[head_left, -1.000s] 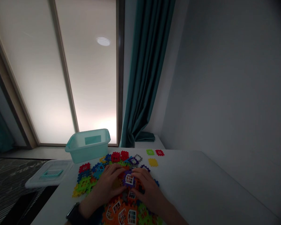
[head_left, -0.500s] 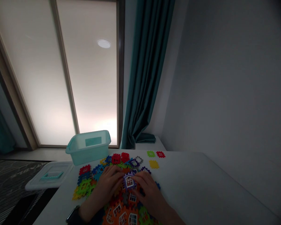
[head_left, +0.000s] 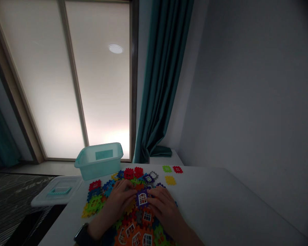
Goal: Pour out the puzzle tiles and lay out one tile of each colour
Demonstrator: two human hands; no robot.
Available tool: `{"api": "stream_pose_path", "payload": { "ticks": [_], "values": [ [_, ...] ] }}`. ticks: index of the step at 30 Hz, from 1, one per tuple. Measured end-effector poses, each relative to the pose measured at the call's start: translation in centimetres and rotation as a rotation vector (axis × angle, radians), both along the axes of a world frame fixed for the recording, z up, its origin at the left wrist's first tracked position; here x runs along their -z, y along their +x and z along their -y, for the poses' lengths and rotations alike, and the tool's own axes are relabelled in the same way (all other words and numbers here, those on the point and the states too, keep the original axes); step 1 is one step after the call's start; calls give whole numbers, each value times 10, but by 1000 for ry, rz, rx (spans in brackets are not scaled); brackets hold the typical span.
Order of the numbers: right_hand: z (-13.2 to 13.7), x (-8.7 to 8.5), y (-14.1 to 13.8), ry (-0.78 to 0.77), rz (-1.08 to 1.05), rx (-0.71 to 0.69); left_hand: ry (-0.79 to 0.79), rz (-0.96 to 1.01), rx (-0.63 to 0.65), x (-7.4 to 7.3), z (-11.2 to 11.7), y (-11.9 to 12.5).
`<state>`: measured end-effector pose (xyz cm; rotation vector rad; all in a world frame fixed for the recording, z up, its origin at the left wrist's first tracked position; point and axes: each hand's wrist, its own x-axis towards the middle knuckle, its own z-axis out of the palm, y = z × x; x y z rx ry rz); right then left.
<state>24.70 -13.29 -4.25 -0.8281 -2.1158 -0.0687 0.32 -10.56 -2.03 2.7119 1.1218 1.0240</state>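
A purple interlocking tile with a white window [head_left: 142, 198] stands up between my two hands over a heap of coloured plastic tiles [head_left: 110, 191] on the white table [head_left: 220, 212]. My left hand [head_left: 120, 201] pinches the tile's left edge, fingers curled; a dark watch sits on that wrist. My right hand [head_left: 163, 206] grips the tile's right edge. Orange window tiles [head_left: 133, 234] joined together lie just in front of my hands.
A pale teal plastic bin [head_left: 99, 160] stands at the table's far left, its lid [head_left: 58, 191] lying beside it over the edge. Loose green [head_left: 166, 168], red [head_left: 178, 169] and yellow [head_left: 170, 180] tiles lie apart at the back. A teal curtain hangs behind.
The hands and the purple tile stay nearly where they were. The whole view has shifted slightly to the right.
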Motion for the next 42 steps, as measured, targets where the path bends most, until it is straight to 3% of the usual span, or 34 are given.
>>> {"api": "stream_pose_path", "payload": {
  "ticks": [3,7,11,16,21,26,29,42],
  "values": [
    [-1,-2,-1,-77,-136,-3,-92,-7,9,-2,5,5],
    [-3,-8,-4,-319,-343,103,-168,70,1,0,8,8],
    [-3,-17,-5,-560,-456,180,-145,75,41,8,5,7],
    [-2,-18,-9,-629,-521,206,-73,50,46,18,1,8],
    [1,-17,-8,-581,-494,156,-81,100,49,19,-1,5],
    [3,-18,4,-258,-198,6,-125,181,37,11,-3,-1],
    [1,-16,8,-157,-73,-26,-146,215,32,7,-2,-3],
    [-4,-14,9,-36,-70,-22,-321,239,101,1,3,1]
  ]
}}
